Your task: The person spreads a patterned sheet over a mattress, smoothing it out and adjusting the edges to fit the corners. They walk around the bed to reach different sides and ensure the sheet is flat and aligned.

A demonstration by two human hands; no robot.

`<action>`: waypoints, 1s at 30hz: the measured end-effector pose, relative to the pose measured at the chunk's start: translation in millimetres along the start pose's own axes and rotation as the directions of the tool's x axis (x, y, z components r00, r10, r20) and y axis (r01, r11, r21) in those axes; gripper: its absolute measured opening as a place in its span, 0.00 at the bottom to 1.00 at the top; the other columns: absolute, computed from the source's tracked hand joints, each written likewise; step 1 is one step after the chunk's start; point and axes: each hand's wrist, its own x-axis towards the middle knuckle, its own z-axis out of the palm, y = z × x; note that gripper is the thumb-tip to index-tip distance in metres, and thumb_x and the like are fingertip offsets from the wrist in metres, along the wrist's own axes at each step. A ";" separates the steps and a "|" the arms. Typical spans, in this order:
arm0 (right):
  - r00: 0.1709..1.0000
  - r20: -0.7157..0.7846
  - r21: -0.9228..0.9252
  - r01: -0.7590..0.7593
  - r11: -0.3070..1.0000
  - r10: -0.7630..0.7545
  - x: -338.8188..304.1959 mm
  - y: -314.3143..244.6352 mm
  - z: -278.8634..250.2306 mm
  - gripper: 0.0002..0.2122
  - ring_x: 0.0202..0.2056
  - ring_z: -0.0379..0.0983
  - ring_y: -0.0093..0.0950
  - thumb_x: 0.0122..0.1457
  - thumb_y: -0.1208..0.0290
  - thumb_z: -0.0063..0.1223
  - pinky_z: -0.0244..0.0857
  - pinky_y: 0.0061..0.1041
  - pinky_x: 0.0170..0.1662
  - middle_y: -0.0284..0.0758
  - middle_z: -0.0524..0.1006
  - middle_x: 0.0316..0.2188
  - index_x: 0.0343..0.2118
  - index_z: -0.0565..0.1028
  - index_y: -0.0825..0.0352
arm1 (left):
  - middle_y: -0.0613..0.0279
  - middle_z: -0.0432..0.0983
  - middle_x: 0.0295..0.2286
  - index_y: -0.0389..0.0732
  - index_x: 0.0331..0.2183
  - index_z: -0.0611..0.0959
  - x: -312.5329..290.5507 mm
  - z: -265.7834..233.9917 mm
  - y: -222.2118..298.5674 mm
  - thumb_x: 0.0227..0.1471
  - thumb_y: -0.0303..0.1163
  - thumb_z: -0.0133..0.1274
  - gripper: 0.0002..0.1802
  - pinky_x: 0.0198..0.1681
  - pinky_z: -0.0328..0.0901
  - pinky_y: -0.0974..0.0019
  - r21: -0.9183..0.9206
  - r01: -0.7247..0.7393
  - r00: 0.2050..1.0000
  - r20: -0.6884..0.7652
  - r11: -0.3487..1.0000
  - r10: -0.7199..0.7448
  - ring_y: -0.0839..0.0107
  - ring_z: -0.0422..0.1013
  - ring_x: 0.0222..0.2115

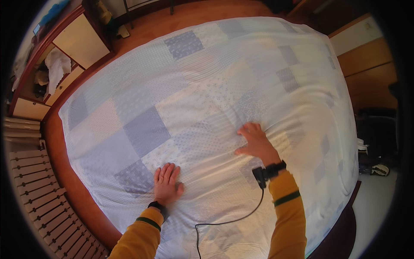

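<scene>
A bedspread (pixel 185 108) with pale blue, lilac and cream patchwork squares is spread over a wide bed. Down on its near part, left of the middle, lies my left hand (pixel 167 183), palm on the cloth with fingers stretched out. My right hand (pixel 256 142) is farther right and farther from me; its fingers are slightly bent, with the thumb apart, at the cloth. Creases run across the fabric around it. Each wrist carries a dark band, and from the small black device (pixel 260 177) at the right wrist a black cable (pixel 230 222) trails over the bedspread.
A slatted radiator-like rack (pixel 47 203) stands beyond the bed's left side. A cabinet (pixel 82 41) with cream doors and an open shelf is at the far left. Wooden furniture (pixel 366 60) and a dark chair-like shape (pixel 375 134) border the right. Reddish floor (pixel 151 26) shows behind the bed.
</scene>
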 end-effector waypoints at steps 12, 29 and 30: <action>0.864 -0.503 0.011 0.014 1.000 -0.006 58.9 25.8 -62.7 0.25 0.49 0.67 0.43 0.49 0.58 0.64 0.62 0.41 0.51 0.43 0.73 0.45 0.48 0.73 0.67 | 0.54 0.64 0.55 0.43 0.54 0.72 -0.1 4.2 -0.7 0.41 0.40 0.52 0.35 0.64 0.44 0.45 0.087 -0.008 1.000 0.003 0.996 0.008 0.55 0.57 0.59; 0.837 -0.066 0.204 -0.521 0.829 0.543 -29.0 196.3 -49.6 0.27 0.55 0.63 0.43 0.42 0.63 0.63 0.61 0.35 0.57 0.44 0.69 0.53 0.48 0.74 0.66 | 0.53 0.62 0.56 0.42 0.55 0.70 -2.9 7.8 -4.4 0.47 0.43 0.46 0.32 0.63 0.44 0.42 0.151 -0.067 0.997 -0.024 0.986 0.071 0.53 0.56 0.60; 0.822 -0.169 0.175 -0.518 0.837 0.544 -68.6 204.1 -36.9 0.24 0.51 0.68 0.44 0.40 0.60 0.63 0.63 0.36 0.54 0.45 0.74 0.48 0.43 0.78 0.64 | 0.53 0.62 0.56 0.42 0.55 0.69 -2.5 7.9 -4.4 0.48 0.43 0.46 0.33 0.63 0.44 0.42 0.148 -0.067 0.997 -0.023 0.987 0.071 0.53 0.56 0.60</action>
